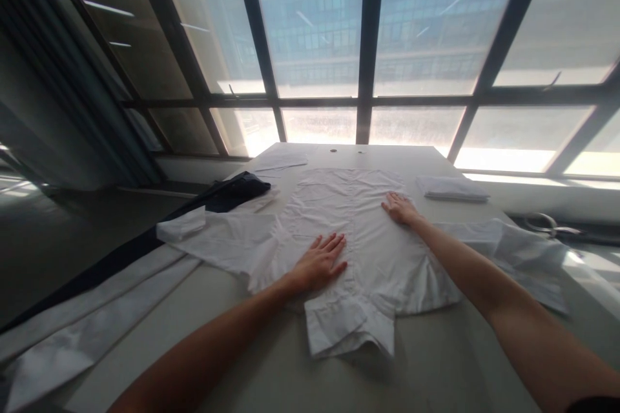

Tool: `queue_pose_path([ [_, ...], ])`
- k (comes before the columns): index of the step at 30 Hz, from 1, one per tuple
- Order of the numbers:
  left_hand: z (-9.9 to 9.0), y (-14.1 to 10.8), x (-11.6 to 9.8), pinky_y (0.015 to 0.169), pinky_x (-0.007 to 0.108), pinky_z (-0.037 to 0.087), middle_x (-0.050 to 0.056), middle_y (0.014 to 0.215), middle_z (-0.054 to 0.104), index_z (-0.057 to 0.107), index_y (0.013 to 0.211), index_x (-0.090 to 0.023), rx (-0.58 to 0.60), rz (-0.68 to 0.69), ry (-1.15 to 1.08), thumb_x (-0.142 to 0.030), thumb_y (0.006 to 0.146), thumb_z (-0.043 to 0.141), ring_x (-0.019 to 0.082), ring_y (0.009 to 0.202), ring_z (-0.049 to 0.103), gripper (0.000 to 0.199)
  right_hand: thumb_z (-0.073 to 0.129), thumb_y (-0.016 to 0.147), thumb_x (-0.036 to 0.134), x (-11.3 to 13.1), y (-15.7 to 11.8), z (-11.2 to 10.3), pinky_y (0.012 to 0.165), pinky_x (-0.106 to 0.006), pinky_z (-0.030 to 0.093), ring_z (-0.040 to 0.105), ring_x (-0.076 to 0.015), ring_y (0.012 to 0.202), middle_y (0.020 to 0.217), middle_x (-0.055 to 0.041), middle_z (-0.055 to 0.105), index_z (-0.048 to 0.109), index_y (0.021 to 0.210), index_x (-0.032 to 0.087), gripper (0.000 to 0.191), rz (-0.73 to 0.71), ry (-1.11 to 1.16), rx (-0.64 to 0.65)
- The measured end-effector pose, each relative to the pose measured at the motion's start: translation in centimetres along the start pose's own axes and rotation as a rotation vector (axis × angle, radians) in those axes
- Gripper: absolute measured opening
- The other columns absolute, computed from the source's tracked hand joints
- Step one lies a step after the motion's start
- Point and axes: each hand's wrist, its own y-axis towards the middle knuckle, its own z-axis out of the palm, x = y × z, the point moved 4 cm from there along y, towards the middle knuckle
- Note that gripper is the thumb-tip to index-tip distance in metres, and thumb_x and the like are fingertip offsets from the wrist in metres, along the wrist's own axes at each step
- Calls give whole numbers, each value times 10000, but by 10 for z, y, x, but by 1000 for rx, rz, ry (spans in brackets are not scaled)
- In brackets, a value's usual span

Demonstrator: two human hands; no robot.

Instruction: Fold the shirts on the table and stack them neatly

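A white shirt (375, 258) is lying spread on the pale bench (436, 368), its collar (339, 326) pointing towards the person and its far edge towards the window (314, 19). The left hand (317, 264) is resting palm down on the shirt, just left of its centre line and near the collar; its fingers are spreading slightly, the thumb standing apart. The right hand (401, 208) is lying flat farther up, near the shirt's right edge — its fingers are sitting close together, the thumb a little apart. Neither hand is pinching cloth; both appear to be bearing down so that the fabric is lying flat, the staggered placement probably spreading pressure across its width. Creases are showing nonetheless. The left sleeve (232, 239) and right sleeve (504, 248) are extending outward, presumably so that they are not bunching under the body. A dark garment (232, 192) is lying left of the shirt, and a folded white cloth (453, 188) is sitting beyond its right sleeve, apparently set aside from the working area. A metal object (542, 224) is lying right of the shirt — possibly scissors, too blurred for confirmation.
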Motion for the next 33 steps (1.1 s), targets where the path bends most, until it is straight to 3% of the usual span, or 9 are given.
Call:
queue_pose_path([
  [4,0,0,0,1245,477,135,78,1662,245,282,1604,-200,7,0,-1,-557,1054,307,254,1545,188,656,225,1044,467,-14,12,0,1209,-461,174,208,-276,1528,1648,-233,210,260,1582,36,690,53,-8,-30],
  [8,0,0,0,1244,487,140,82,1660,249,284,1603,-192,4,-1,-7,-554,1055,308,257,1544,190,657,259,1040,441,-11,7,-3,1194,-447,214,277,-280,1498,1617,-243,297,315,1556,29,663,66,-28,-95],
  [14,-3,-1,-1,1245,470,142,76,1662,250,290,1601,-213,6,-2,-1,-543,1055,322,249,1544,192,640,301,1035,321,30,-16,-14,1214,-496,127,192,-288,1523,1620,-222,306,352,1534,46,572,47,-56,-254],
  [18,-3,-1,-1,1244,485,155,81,1659,253,286,1604,-205,-8,8,8,-547,1056,321,258,1541,200,647,291,1049,413,76,-39,-3,1201,-482,211,228,-269,1519,1631,-183,309,354,1549,97,594,-114,48,-192],
  [21,-3,0,-1,1242,493,171,86,1659,255,284,1604,-193,-14,12,21,-556,1056,315,263,1541,199,658,279,1045,448,97,-53,6,1216,-460,195,212,-252,1529,1646,-168,278,333,1565,96,630,-213,82,-125],
  [30,-4,-16,-16,1246,525,123,90,1675,189,233,1616,-177,52,-8,49,-541,1071,249,263,1556,122,655,253,1038,464,98,-76,12,1222,-489,171,201,-282,1533,1655,-173,243,309,1575,64,673,-212,43,-90],
  [33,-3,-12,-17,1239,552,105,97,1685,132,181,1627,-182,136,-7,21,-580,1062,222,274,1560,76,692,258,1035,453,99,-81,14,1222,-482,174,201,-273,1534,1656,-168,244,313,1575,75,661,-209,31,-95],
])
